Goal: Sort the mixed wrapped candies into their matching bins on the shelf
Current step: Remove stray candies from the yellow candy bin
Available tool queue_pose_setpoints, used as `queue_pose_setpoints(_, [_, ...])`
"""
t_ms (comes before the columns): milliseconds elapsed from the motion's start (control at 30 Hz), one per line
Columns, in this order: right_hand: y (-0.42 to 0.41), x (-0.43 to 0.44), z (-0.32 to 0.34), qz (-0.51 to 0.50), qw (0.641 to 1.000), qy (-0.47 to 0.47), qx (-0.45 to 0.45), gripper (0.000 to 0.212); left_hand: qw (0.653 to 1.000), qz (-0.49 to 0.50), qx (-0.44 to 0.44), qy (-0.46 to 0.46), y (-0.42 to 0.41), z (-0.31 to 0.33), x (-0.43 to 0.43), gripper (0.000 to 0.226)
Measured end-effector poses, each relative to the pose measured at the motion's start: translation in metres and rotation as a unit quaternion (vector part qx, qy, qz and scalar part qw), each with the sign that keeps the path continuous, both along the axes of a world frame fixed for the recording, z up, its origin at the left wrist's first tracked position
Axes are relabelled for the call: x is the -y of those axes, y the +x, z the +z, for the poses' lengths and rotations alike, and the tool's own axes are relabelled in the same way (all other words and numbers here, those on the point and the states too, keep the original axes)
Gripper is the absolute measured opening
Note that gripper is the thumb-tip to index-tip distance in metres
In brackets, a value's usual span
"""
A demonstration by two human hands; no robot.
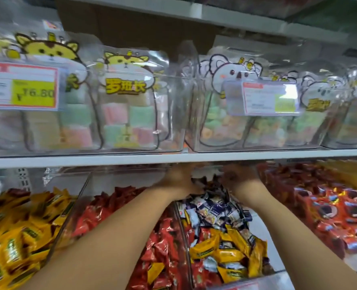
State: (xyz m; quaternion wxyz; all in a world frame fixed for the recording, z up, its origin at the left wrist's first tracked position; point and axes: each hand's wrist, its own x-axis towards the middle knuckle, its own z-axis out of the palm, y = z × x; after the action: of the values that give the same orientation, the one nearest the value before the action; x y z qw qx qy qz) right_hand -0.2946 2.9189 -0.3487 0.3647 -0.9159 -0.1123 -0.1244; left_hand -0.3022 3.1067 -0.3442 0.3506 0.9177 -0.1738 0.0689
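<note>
Both hands reach deep into the clear mixed bin (225, 237) under the white shelf (173, 156). The left hand (179, 178) and right hand (237, 176) sit blurred at the back, on the dark blue-and-white candies (213, 208); whether either grips anything cannot be told. Yellow candies (225, 248) lie nearer, and red candies (119, 206) fill the bin to the left.

Mixed candy bin (225, 237) below shelf board (173, 156), bagged sweets (127, 101) above, candy bins left (16, 237) and right (330, 206).
</note>
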Motion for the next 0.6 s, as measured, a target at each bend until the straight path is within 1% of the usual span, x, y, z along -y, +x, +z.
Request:
queue_pose_setpoints(67, [0.002,0.004,0.000,-0.007,0.999,0.030,-0.028,0.031,1.000,-0.016,-0.007,-0.008,0.001,-0.003,-0.008,0.074])
queue_pose_setpoints(133, [0.000,0.005,0.003,-0.001,0.999,0.036,-0.034,0.026,0.999,-0.024,-0.008,-0.020,-0.003,-0.004,-0.017,0.071])
queue_pose_setpoints(233, [-0.007,-0.004,0.007,0.009,0.999,0.047,-0.027,0.018,0.999,-0.009,-0.012,-0.030,-0.016,-0.001,-0.034,0.068])
queue_pose_setpoints(300, [-0.013,-0.016,0.011,0.018,0.999,0.035,-0.026,0.013,1.000,0.007,-0.001,-0.005,-0.031,0.002,-0.051,0.067])
queue_pose_setpoints(367, [-0.019,-0.032,0.014,0.041,0.999,0.019,-0.028,0.016,0.999,0.022,0.035,0.031,-0.054,0.007,-0.075,0.062])
queue_pose_setpoints(467, [-0.041,-0.065,0.026,0.085,0.995,-0.053,0.016,0.013,0.994,0.053,0.079,0.060,-0.100,0.010,-0.121,0.052])
queue_pose_setpoints(533, [-0.058,-0.091,0.030,0.131,0.988,-0.065,0.046,0.017,0.988,0.099,0.089,0.076,-0.134,0.006,-0.161,0.047])
queue_pose_setpoints(600, [-0.079,-0.124,0.034,0.176,0.978,-0.096,0.052,0.016,0.979,0.150,0.106,0.087,-0.166,-0.005,-0.204,0.043])
